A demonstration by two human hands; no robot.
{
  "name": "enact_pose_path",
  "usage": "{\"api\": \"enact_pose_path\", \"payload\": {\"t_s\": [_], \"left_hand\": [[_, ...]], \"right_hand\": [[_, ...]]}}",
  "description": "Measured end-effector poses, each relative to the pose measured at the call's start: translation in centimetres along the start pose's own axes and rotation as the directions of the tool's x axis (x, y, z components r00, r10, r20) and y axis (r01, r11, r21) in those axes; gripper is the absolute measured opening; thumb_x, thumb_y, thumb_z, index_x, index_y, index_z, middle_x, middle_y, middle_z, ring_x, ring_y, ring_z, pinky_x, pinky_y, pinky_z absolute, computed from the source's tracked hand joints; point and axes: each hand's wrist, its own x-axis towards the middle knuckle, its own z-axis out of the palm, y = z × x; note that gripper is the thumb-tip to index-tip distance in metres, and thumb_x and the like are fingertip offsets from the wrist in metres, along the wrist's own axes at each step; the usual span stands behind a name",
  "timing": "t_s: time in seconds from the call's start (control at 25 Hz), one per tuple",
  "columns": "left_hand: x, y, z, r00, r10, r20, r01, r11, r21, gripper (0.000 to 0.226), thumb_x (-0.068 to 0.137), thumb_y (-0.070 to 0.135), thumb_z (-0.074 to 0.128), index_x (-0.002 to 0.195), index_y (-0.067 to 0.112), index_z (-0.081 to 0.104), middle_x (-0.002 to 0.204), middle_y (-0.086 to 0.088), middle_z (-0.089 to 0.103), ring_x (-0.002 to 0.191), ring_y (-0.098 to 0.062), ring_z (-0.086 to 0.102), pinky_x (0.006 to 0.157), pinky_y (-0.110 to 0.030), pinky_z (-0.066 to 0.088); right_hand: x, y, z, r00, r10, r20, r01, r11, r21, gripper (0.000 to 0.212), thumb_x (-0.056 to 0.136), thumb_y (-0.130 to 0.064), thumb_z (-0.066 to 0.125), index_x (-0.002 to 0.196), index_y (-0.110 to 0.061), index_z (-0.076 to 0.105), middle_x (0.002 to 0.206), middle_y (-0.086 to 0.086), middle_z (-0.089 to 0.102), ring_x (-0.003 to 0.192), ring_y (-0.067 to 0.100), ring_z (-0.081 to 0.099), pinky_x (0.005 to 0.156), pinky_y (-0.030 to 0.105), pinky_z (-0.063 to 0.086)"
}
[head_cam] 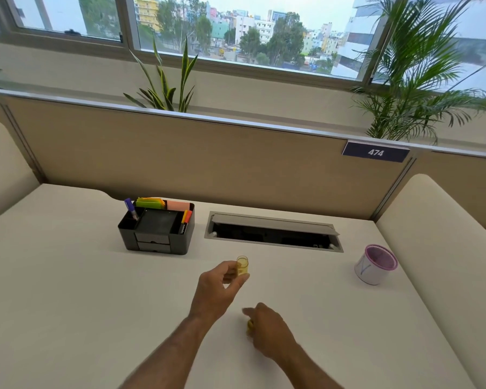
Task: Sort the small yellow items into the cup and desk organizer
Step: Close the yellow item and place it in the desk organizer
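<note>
Across the pale cream counter, under a wide window looking onto city buildings and trees, a beige partition carries a label reading 474, with leafy plants behind it. At the back sits a black desk organizer holding markers and coloured sticky notes, beside an open cable hatch. Well off to the right stands a white cup with a purple rim. Near the middle, the left hand holds a small clear vial with yellow contents upright just above the counter, its fingers closed around the lower half. Closer in, the right hand curls its fingers over a small yellow item, mostly hidden, low by the counter.
</note>
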Motion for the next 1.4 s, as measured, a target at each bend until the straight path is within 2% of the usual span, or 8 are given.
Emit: {"api": "enact_pose_path", "payload": {"t_s": [0.16,0.28,0.44,0.56,0.76,0.92,1.12,1.4], "left_hand": [[-0.3,0.1,-0.6,0.999,0.034,0.001,-0.034,0.999,-0.008,0.039,0.081,0.040,0.072,0.112,0.018,0.068,0.096,0.014,0.072,0.086,0.002,0.068,0.073,-0.009,0.053],[-0.6,0.5,-0.9,0.998,0.058,0.001,-0.058,0.998,-0.002,0.038,0.080,0.043,0.072,0.111,0.022,0.068,0.093,0.018,0.070,0.085,0.004,0.067,0.070,-0.008,0.052],[-0.7,1.4,-1.1,0.994,0.105,0.005,-0.105,0.994,-0.004,0.042,0.079,0.049,0.069,0.111,0.022,0.069,0.095,0.018,0.070,0.085,0.003,0.067,0.070,-0.008,0.053],[-0.8,2.1,-1.1,0.991,0.131,0.013,-0.131,0.991,-0.013,0.041,0.079,0.048,0.070,0.110,0.022,0.070,0.095,0.015,0.073,0.083,0.000,0.068,0.071,-0.013,0.056],[-0.9,2.7,-1.4,0.984,0.179,0.001,-0.179,0.983,0.027,0.038,0.080,0.042,0.071,0.110,0.019,0.070,0.096,0.006,0.076,0.080,-0.004,0.070,0.071,-0.020,0.060],[-0.9,2.5,-1.8,0.981,0.193,0.008,-0.193,0.979,0.062,0.034,0.082,0.035,0.075,0.112,0.020,0.070,0.097,0.004,0.077,0.080,-0.007,0.069,0.069,-0.026,0.061],[-0.5,2.6,-2.3,0.974,0.223,0.040,-0.226,0.969,0.100,0.033,0.084,0.037,0.072,0.112,0.022,0.070,0.095,0.005,0.075,0.079,-0.008,0.068,0.068,-0.024,0.061],[0.2,2.9,-1.7,0.966,0.181,0.184,-0.208,0.968,0.141,0.032,0.091,0.027,0.066,0.122,0.022,0.061,0.107,0.001,0.070,0.088,-0.008,0.063,0.077,-0.023,0.056]], "right_hand": [[0.1,-2.0,-5.1,0.950,0.153,-0.271,-0.022,0.901,0.433,0.033,0.097,-0.022,0.059,0.130,-0.024,0.059,0.112,0.002,0.058,0.094,0.014,0.060,0.086,0.025,0.051],[-0.1,-3.7,-9.8,0.913,0.289,-0.288,0.042,0.635,0.771,0.018,0.095,-0.028,0.062,0.113,-0.025,0.063,0.106,0.000,0.063,0.091,0.017,0.065,0.075,0.029,0.060],[-1.1,-5.5,-13.4,0.891,0.318,-0.323,0.191,0.382,0.904,0.019,0.085,-0.025,0.076,0.100,-0.020,0.065,0.096,0.005,0.071,0.087,0.019,0.070,0.067,0.025,0.059],[-1.6,-6.3,-13.9,0.877,0.314,-0.363,0.261,0.322,0.910,0.022,0.079,-0.022,0.082,0.094,-0.015,0.067,0.090,0.008,0.074,0.085,0.019,0.073,0.070,0.026,0.059],[-2.1,-6.5,-12.8,0.878,0.284,-0.386,0.266,0.380,0.886,0.021,0.077,-0.023,0.084,0.089,-0.016,0.068,0.089,0.004,0.076,0.087,0.020,0.074,0.077,0.034,0.061],[-2.4,-6.0,-12.8,0.904,0.166,-0.394,0.260,0.519,0.814,0.030,0.079,-0.020,0.082,0.105,-0.024,0.070,0.102,-0.004,0.075,0.098,0.010,0.071,0.082,0.029,0.060],[-2.1,-4.9,-14.8,0.939,-0.014,-0.344,0.217,0.800,0.560,0.029,0.087,-0.019,0.074,0.115,-0.023,0.072,0.104,-0.013,0.071,0.094,0.000,0.066,0.078,0.020,0.054],[-1.9,-3.5,-17.0,0.929,-0.192,-0.316,0.264,0.943,0.203,0.031,0.086,-0.014,0.075,0.115,-0.024,0.071,0.096,-0.012,0.070,0.081,0.003,0.064,0.074,0.019,0.054]]}}
